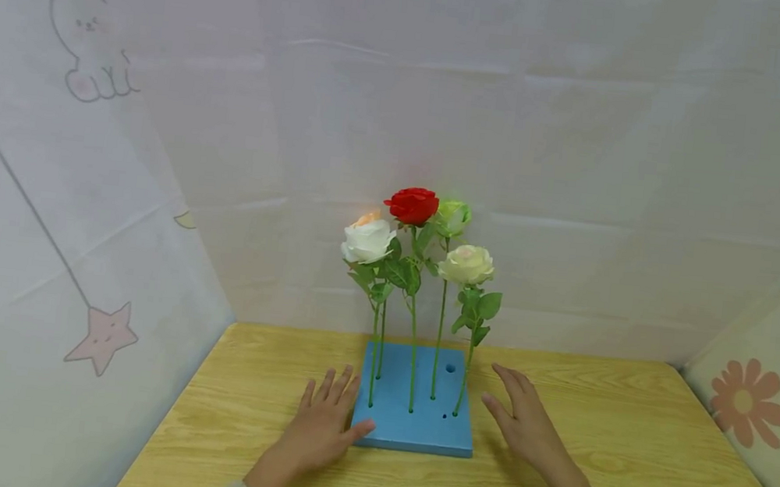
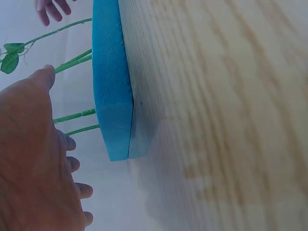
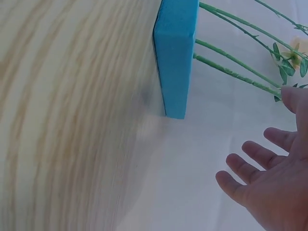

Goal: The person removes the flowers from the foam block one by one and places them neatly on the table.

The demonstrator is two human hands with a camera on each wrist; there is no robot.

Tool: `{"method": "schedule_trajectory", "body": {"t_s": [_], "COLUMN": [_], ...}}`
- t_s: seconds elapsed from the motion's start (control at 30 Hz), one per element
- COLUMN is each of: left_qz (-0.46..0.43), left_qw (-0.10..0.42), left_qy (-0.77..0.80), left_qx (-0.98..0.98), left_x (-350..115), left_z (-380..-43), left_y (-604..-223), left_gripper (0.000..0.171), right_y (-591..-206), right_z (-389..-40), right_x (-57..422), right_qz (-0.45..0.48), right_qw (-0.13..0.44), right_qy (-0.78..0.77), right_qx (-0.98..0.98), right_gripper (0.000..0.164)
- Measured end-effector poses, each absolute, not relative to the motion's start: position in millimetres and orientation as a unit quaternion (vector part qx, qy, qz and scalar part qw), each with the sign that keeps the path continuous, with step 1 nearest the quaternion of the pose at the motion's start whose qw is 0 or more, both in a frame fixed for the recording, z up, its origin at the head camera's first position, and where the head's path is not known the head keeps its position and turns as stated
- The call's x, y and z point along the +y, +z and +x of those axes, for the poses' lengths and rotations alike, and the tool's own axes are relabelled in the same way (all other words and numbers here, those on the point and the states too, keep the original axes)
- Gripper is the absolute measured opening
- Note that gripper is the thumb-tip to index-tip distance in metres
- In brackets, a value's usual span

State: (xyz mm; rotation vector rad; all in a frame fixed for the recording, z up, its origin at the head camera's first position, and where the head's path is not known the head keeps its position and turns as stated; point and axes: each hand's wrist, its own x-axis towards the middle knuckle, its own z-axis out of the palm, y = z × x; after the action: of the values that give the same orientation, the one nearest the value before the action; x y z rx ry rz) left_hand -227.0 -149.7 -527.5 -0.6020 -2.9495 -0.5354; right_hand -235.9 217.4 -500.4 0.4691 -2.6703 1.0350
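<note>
A blue foam block (image 1: 414, 432) lies on the wooden table, with several artificial roses standing upright in its holes. A red rose (image 1: 412, 206) is in the middle and a white rose (image 1: 367, 241) at the left, partly hiding a peach one (image 1: 367, 219). To the right are a green rose (image 1: 453, 218) and a cream rose (image 1: 467, 265), whose stem leans slightly. My left hand (image 1: 323, 429) is at the block's left side, fingers spread and holding nothing; its thumb overlaps the front left corner in the head view. Off the right side, my right hand (image 1: 530, 429) is apart from the block, fingers extended.
A larger hole (image 1: 450, 368) and a small hole (image 1: 445, 416) show in the block's right part. Wooden tabletop (image 1: 666, 450) extends on both sides. A pale cloth backdrop (image 1: 580, 175) hangs behind the table, with printed cloth at the sides.
</note>
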Motion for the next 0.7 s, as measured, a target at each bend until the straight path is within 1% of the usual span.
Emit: {"method": "schedule_trajectory", "body": {"t_s": [0.2,0.33,0.47,0.7], "left_qz": [-0.204,-0.211,-0.216,-0.208], "left_qw": [0.04,0.03,0.018,0.001], "left_qy": [-0.187,-0.188,-0.191,-0.166], "left_qx": [-0.96,-0.959,-0.957,-0.964], "left_x": [-144.5,-142.2,-140.3,-136.7], "left_z": [-230.5,-231.2,-233.0,-243.5], "left_y": [-533.0,-536.9,-537.1,-538.4], "left_gripper": [0.088,0.089,0.089,0.092], "right_y": [-500.3,-500.7,-500.2,-495.9], "right_z": [-240.9,-244.2,-246.9,-252.4], "right_x": [212.2,208.9,204.3,196.0], "right_qz": [0.158,0.148,0.123,0.077], "right_qw": [0.133,0.134,0.113,0.052], "right_qy": [0.395,0.435,0.474,0.538], "right_qx": [-0.895,-0.878,-0.865,-0.838], "right_gripper": [0.055,0.051,0.049,0.051]}}
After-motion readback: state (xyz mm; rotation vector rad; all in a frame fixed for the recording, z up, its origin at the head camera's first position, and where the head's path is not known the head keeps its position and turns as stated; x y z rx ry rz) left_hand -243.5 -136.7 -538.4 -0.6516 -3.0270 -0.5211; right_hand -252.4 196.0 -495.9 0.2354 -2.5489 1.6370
